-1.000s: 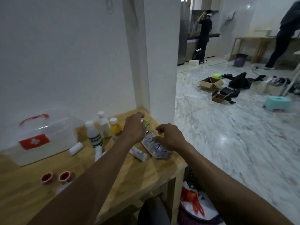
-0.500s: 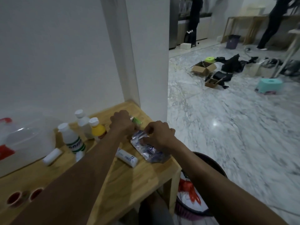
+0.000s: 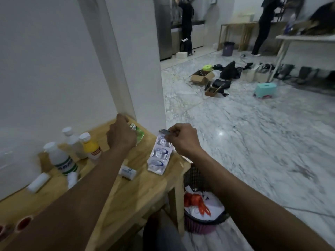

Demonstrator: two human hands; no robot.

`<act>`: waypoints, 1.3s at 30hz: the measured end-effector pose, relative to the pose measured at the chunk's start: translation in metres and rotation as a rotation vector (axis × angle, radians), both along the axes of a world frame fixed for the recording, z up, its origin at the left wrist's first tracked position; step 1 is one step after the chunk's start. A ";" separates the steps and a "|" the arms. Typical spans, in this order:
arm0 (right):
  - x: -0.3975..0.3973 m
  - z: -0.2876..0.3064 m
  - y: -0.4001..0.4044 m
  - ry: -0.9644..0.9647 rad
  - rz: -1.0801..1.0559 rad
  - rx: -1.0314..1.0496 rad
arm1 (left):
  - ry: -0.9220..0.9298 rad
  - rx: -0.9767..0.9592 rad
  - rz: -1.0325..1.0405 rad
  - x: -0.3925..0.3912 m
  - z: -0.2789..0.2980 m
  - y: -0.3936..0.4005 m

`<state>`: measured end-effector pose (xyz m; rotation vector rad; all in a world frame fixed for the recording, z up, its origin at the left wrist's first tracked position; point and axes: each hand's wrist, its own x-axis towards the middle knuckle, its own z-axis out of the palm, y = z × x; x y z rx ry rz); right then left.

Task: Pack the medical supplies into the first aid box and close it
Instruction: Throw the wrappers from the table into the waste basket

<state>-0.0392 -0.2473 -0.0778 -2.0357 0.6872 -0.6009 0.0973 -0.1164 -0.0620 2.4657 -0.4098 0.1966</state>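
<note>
My right hand (image 3: 184,140) pinches the top edge of a clear plastic packet strip (image 3: 159,156) and holds it up over the right end of the wooden table (image 3: 137,189). My left hand (image 3: 121,135) is closed on a small green packet (image 3: 138,132) near the table's back corner. A yellow bottle (image 3: 90,145), two white bottles (image 3: 60,159) (image 3: 71,140), a white tube (image 3: 127,172) and a white roll (image 3: 38,182) lie on the table. The clear first aid box (image 3: 10,156) is only partly in view at the left edge.
Two red-rimmed tape rolls (image 3: 23,222) sit at the table's front left. A waste basket (image 3: 203,212) stands on the marble floor under the table's right end. A white wall corner (image 3: 137,69) rises right behind the table. Two people stand far back.
My right hand has lifted the plastic packet strip off the table by its top edge. My left hand has shifted back onto the green packet. The camera turned right, pushing the box out of view.
</note>
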 end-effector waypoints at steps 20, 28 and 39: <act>-0.111 -0.092 -0.136 0.009 -0.530 0.150 | 0.277 -0.088 -0.463 -0.159 -0.084 -0.166; -0.116 -0.167 -0.147 0.140 -0.551 0.248 | 0.328 0.118 -0.440 -0.155 -0.170 -0.177; -0.103 -0.214 -0.159 0.306 -0.477 0.319 | 0.374 0.161 -0.482 -0.136 -0.203 -0.195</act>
